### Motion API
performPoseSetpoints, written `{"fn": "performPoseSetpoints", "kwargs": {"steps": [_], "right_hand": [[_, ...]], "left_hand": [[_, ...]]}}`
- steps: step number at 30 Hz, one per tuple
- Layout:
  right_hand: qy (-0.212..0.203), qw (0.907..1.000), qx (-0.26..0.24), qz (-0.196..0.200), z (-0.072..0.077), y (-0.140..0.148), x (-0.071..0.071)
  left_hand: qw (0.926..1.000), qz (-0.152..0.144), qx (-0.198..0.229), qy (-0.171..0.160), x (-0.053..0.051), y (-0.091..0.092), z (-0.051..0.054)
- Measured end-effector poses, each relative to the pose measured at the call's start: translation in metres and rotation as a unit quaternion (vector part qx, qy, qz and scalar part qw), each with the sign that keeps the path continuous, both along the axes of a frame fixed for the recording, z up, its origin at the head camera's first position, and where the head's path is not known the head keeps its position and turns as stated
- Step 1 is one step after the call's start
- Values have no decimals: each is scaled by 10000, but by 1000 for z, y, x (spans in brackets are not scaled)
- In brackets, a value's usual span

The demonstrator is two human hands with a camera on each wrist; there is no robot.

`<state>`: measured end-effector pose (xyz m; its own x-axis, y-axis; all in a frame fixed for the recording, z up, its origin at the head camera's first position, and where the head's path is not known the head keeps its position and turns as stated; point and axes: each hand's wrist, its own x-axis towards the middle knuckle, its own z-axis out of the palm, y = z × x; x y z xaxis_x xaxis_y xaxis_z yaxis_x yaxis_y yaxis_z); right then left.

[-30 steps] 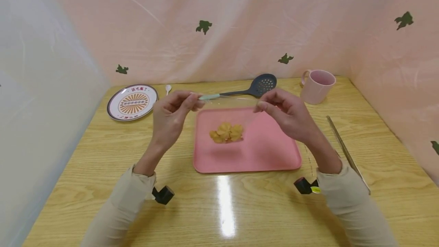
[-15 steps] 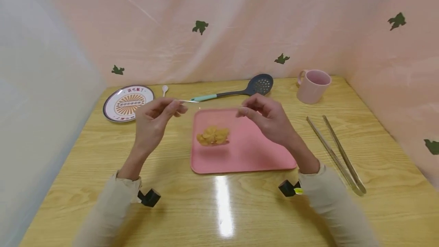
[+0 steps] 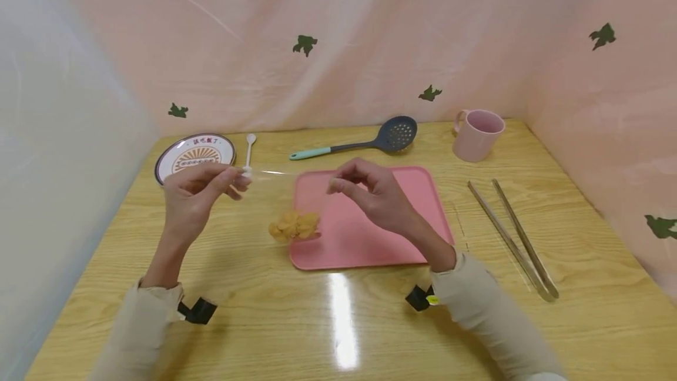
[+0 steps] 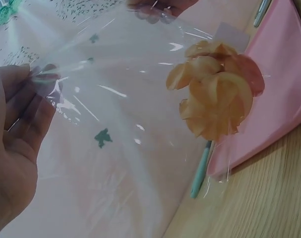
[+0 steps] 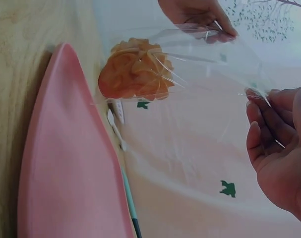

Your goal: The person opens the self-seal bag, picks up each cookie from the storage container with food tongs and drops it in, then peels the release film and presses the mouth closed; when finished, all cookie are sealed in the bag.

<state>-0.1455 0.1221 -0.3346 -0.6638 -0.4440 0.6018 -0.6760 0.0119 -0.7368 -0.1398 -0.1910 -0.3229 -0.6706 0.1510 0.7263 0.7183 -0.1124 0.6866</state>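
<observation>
A clear plastic bag hangs in the air between my two hands, stretched at its top edge. Several golden-orange, flower-shaped pieces, resembling cookies, lie bunched at its bottom. My left hand pinches one upper corner between thumb and fingers. The opposite corner is pinched by my right hand. In the head view the bag's contents overlap the left edge of a pink tray; both wrist views show them held above the table.
Behind the left hand are a patterned plate and a small white spoon. A slotted spoon with a mint handle lies behind the tray. To the right stand a pink mug and metal tongs.
Both hands have moved left and slightly down, carrying the bag from over the tray to its left edge. The tongs, tray and other items stay put.
</observation>
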Motion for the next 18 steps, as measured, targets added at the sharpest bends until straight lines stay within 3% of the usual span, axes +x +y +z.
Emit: {"fn": "performPoseSetpoints", "kwargs": {"steps": [18], "right_hand": [[-355, 9966, -166, 723, -7, -34, 7]], "left_hand": [[9945, -969, 406, -10, 11, -41, -8]]}}
